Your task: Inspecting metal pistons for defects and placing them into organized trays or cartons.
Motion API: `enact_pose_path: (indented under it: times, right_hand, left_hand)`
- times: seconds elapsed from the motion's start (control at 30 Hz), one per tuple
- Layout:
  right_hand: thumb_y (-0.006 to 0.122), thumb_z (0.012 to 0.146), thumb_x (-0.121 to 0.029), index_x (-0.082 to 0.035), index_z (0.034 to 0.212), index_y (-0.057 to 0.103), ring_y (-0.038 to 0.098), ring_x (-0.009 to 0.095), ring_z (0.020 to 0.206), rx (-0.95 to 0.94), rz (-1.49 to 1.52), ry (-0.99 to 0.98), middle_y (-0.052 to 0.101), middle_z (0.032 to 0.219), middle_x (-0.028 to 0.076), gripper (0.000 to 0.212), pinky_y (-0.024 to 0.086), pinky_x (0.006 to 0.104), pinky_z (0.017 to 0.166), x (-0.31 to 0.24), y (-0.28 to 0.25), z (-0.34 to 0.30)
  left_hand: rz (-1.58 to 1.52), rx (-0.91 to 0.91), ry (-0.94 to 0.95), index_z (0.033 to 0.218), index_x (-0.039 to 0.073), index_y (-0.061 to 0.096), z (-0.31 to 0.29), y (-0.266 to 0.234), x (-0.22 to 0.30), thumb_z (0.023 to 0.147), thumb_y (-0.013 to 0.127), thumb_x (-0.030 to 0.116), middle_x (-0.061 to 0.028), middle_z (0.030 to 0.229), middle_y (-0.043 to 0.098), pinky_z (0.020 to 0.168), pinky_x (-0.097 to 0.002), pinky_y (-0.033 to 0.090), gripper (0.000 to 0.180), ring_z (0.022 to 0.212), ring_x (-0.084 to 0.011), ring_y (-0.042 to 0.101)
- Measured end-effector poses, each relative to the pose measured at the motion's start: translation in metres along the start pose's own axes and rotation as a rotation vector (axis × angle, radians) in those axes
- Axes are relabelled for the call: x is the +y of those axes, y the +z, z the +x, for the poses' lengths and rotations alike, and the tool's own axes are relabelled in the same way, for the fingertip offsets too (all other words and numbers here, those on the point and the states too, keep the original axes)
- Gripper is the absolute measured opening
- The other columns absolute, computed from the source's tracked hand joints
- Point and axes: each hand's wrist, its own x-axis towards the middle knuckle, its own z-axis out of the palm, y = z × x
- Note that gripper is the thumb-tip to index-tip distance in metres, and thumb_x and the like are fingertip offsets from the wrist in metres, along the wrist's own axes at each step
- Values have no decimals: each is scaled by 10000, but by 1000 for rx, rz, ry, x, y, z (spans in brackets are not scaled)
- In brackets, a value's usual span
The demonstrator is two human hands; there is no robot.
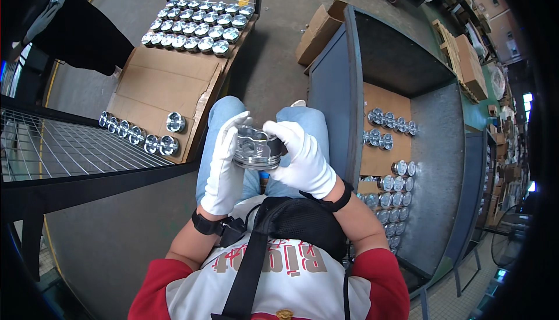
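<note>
Both hands were wrapped around a single shiny metal piston (257,147), held up over the person's lap, right above the blue jeans (308,123). The left hand (225,166), in a white glove, cupped the piston's left side with the fingers curled up along its wall, and the right hand (301,156), also gloved in white, pinched it from the right with the thumb and fingers closed on its edge. So both grips were clamped on that one part, crown side facing roughly up toward the camera. Off to the left of the grip sat a cardboard-lined cart (157,81) with a short row of finished pistons (137,135) along its near edge, and one more piston (175,122) standing just apart from that row. Farther up from the hands, at the far end of the same cardboard, was a tightly packed batch of pistons (198,28). To the right of the grip was a grey metal bin (434,180) with more pistons (389,125) laid in rows on cardboard inside it, plus another cluster (391,203) lower down, nearer the right elbow.
</note>
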Motion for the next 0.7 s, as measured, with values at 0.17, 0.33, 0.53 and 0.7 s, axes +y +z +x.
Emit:
enact_pose_path:
  times: [0.17, 0.33, 0.53, 0.7]
  right_hand:
    - [787, 585, 25, -81, 1068, 544, 623, 297, 992, 30, 155, 88, 604, 1113, 125, 551, 517, 356, 842, 9, 4, -4]
    - [819, 607, 88, -100, 1072, 497, 578, 203, 1092, 100, 504, 155, 560, 1190, 108, 596, 495, 332, 920, 10, 6, -2]
    - [857, 630, 93, -124, 1146, 479, 557, 186, 1150, 109, 976, 263, 515, 1254, 89, 676, 497, 320, 989, 17, 8, -6]
    - [854, 627, 101, -129, 1163, 478, 544, 198, 1188, 138, 1335, 383, 503, 1283, 97, 693, 521, 361, 986, 20, 2, -7]
  left_hand:
    - [166, 41, 177, 1455, 53, 410, -2, 9, 10, 1052, 445, 381, -107, 1396, 494, 1107, -355, 357, 520, 1289, -199, 471]
    - [43, -11, 219, 1484, 66, 347, -5, 13, 18, 1027, 494, 378, -137, 1398, 467, 1060, -345, 420, 573, 1312, -220, 441]
    - [22, -73, 160, 1428, -16, 420, -4, 17, 16, 1001, 525, 178, -133, 1408, 494, 1135, -347, 337, 481, 1337, -207, 453]
    - [53, -118, 61, 1457, -7, 404, -6, 12, 7, 949, 638, 117, -124, 1487, 446, 1155, -359, 322, 573, 1362, -215, 436]
